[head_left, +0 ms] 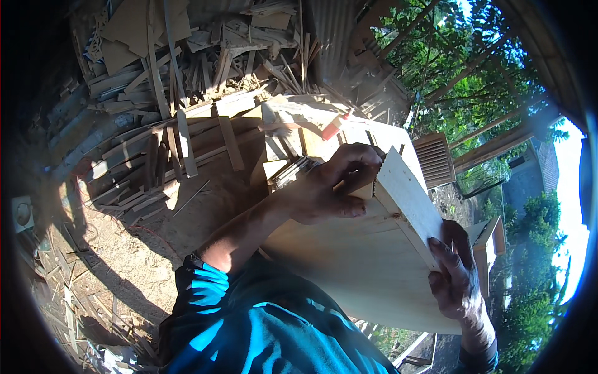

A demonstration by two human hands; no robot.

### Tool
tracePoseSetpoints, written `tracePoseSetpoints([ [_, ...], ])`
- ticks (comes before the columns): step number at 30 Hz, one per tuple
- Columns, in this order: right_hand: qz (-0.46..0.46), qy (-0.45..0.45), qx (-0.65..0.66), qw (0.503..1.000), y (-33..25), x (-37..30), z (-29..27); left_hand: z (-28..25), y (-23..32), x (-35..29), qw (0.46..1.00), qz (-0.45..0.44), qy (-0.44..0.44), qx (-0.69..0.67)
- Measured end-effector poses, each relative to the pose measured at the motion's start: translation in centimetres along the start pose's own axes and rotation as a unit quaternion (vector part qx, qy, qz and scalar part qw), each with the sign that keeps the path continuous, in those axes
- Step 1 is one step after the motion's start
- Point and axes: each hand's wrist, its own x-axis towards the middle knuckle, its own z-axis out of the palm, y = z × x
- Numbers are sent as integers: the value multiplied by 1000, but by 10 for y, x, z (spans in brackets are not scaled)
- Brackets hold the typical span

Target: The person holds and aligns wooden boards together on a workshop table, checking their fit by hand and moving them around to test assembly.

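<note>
A pale wooden board (411, 202) stands along the edge of a large, light plywood panel (349, 262), tilted in front of my body. My left hand (330, 187) is closed at the board's upper left end, thumb and fingers bent around its corner. Part of what lies between those fingers is hidden. Lower down, my right hand (458, 268) grips the board's other end, its fingers curled over the edge. The board's near end looks rough and jagged.
Behind the panel, a sunlit workbench (367, 131) carries a red-and-white object (335, 126) and wood pieces. Scrap wood (249, 56) is heaped at the back, with sawdust (134, 255) on the ground at left. A slatted wooden piece (434, 160) stands at right.
</note>
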Motion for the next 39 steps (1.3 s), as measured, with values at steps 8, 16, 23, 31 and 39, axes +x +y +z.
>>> tracePoseSetpoints([
  [8,-10,11,28,1000,17,6,1,-13,3,22,992,42,-59,106],
  [16,-4,5,62,998,22,7,-2,-18,-2,36,995,26,-88,48],
  [23,-21,33,50,998,22,9,0,-19,-1,38,991,51,-81,90],
  [31,-26,22,22,999,30,12,-1,-16,-3,38,997,17,-67,46],
  [39,-20,23,56,998,28,5,1,-15,-10,34,996,15,-85,28],
])
